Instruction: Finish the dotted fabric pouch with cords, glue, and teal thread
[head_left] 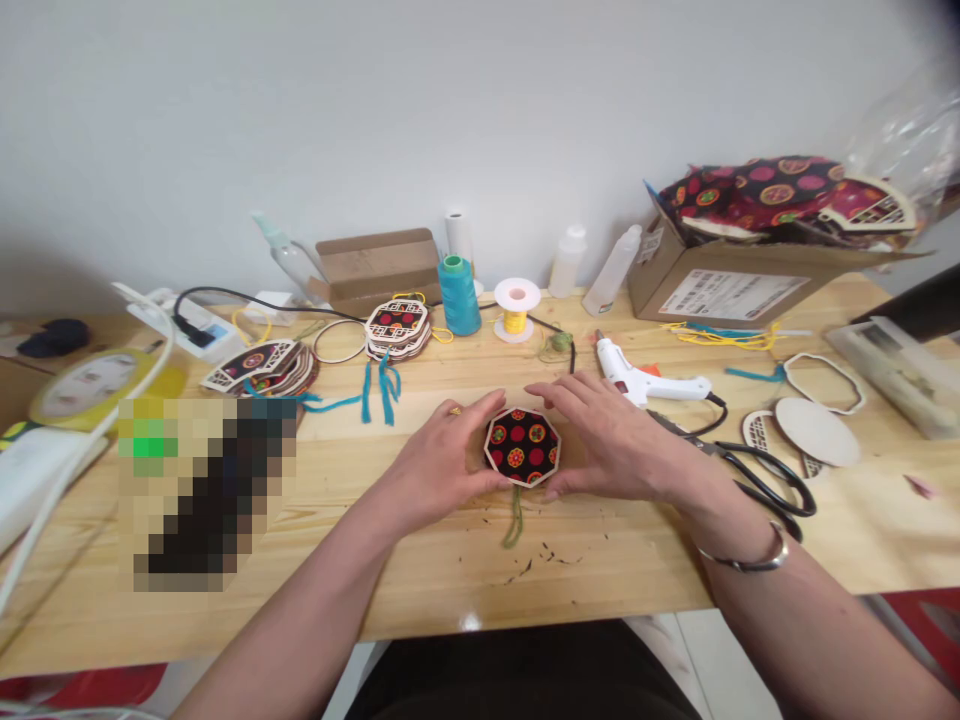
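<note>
Head view, at the wooden table (420, 590): what's obscured?
A pixelated patch (210, 490) masks whatever lies at left; the right wrist (686, 475) covers part of the black scissors (806, 492).
And the hands?
Left hand (442, 455), half open, curls around the octagonal patterned piece (523, 447), its grip impossible to tell; right hand (604, 435) arches loosely open opposite.
Pose?
Forearms (322, 585) reach forward, converging, the piece between the hands.

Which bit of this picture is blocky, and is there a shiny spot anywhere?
Head view: coarse squares cover a patch at left; head view: a white glare sits near the front edge of the pale wooden table; head view: the black, patterned octagonal piece looks fairly clear.
</note>
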